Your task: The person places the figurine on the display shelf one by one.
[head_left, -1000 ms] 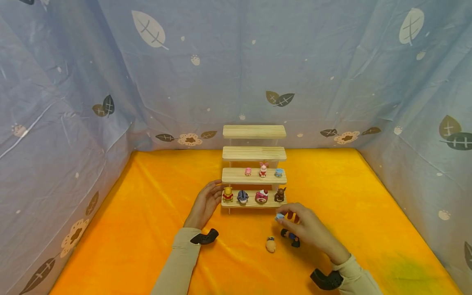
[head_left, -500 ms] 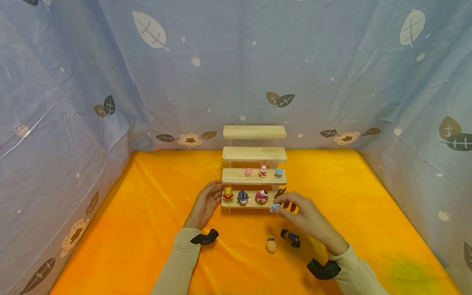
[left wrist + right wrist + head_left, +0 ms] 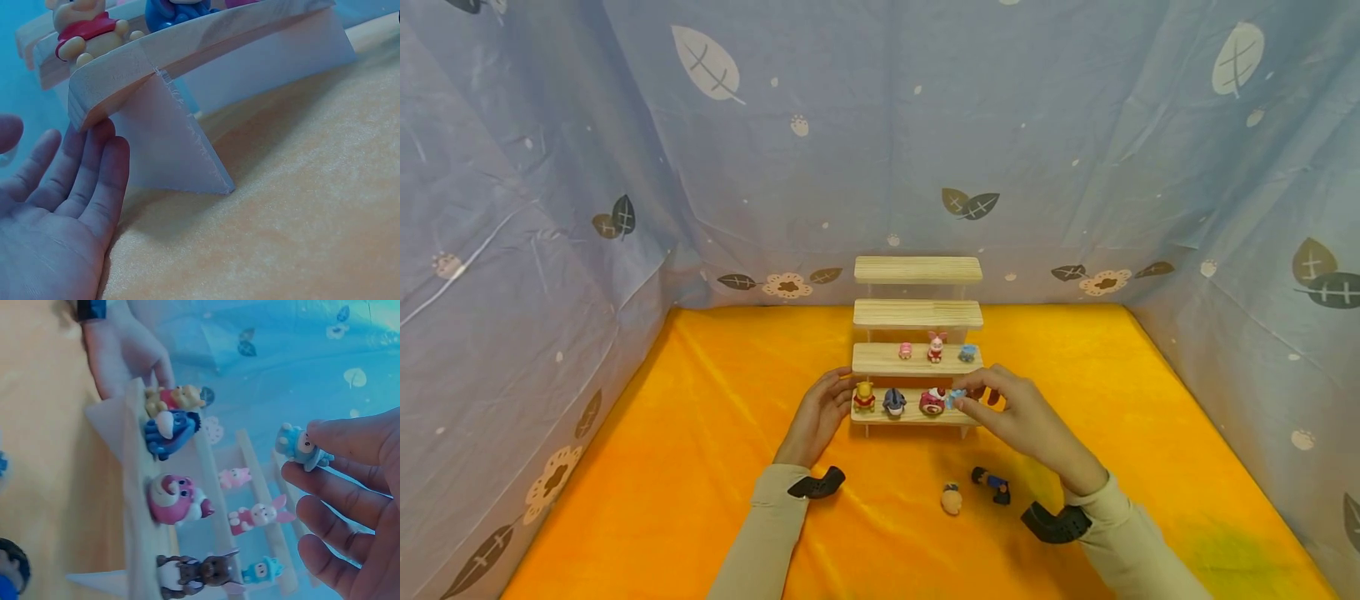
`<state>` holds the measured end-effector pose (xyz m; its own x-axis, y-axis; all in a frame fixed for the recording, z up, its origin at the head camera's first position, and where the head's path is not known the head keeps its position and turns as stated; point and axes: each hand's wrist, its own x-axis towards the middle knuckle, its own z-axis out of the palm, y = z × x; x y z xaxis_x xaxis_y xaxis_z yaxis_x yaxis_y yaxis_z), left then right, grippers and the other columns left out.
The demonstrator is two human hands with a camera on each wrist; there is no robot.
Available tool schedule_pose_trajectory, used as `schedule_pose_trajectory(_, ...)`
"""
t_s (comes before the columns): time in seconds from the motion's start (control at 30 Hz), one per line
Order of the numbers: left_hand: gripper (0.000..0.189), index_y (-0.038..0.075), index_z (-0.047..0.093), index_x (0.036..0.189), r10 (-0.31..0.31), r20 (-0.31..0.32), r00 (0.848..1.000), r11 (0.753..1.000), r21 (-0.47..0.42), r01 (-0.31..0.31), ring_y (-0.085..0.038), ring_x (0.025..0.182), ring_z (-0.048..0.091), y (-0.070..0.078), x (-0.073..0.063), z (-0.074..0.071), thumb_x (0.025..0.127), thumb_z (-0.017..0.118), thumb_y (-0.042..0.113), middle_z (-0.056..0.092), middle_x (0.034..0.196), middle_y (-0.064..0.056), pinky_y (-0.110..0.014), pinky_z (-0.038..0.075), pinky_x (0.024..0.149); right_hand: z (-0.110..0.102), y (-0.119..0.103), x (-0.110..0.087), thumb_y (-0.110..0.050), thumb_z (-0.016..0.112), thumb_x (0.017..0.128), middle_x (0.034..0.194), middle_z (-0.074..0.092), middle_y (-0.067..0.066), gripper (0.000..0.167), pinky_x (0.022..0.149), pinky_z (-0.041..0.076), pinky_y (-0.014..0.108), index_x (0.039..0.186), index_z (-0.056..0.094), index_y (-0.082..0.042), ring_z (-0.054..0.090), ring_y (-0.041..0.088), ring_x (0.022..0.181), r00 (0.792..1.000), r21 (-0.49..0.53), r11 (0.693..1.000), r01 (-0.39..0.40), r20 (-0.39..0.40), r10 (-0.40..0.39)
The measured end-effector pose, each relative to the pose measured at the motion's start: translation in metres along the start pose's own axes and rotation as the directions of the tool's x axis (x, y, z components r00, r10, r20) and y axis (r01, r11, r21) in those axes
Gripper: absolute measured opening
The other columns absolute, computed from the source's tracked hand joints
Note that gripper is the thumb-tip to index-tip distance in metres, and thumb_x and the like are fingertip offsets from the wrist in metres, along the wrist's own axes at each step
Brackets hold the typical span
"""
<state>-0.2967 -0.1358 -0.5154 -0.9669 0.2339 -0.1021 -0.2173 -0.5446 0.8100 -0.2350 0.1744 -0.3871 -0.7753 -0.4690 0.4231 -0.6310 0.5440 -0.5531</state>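
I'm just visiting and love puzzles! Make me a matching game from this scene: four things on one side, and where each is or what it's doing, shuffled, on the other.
Column one
1. Left hand
2. Right hand
3. Yellow bear figure in red
4. Dark-haired figure in blue

Column two
A. On top of the lowest shelf, at its left end
B. Lying on the orange cloth
C. Pinching a light blue figurine
D. Fingertips at the left side of the shelf stand

Right pairs: 1-D, 2-C, 3-A, 4-B
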Motion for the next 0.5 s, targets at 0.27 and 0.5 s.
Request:
schedule_pose_trajectory(0.27, 0.033, 0.010, 0.048, 0.134, 0.006, -0.012, 1.000, 1.000, 0.013, -0.006, -0.017, 0.110, 0.058, 0.000, 0.001, 0.001, 0.109, 0.043, 0.031, 0.060, 0.127, -0.006, -0.025, 0.050, 0.091, -0.011, -0.003, 0.017, -0.009, 0.074, 0.091, 0.102, 0.071, -0.003, 0.022, 0.075, 0.050, 0.029, 0.112, 0.070, -0.016, 0.057, 0.005, 0.082, 0.999, -0.039, 0.999, 0.036, -0.031, -0.037)
schedule_pose_trajectory(0.5, 0.035, 0.008, 0.046, 0.136, 0.008, -0.022, 1.000, 1.000, 0.014, -0.007, -0.017, 0.110, 0.059, 0.000, 0.001, 0.000, 0.109, 0.043, 0.031, 0.060, 0.122, -0.005, -0.026, 0.050, 0.093, -0.017, -0.017, 0.033, -0.018, 0.074, 0.093, 0.106, 0.069, -0.004, 0.015, 0.076, 0.047, 0.032, 0.107, 0.071, -0.022, 0.059, 0.013, 0.094, 1.000, -0.086, 0.996, 0.024, -0.010, -0.025)
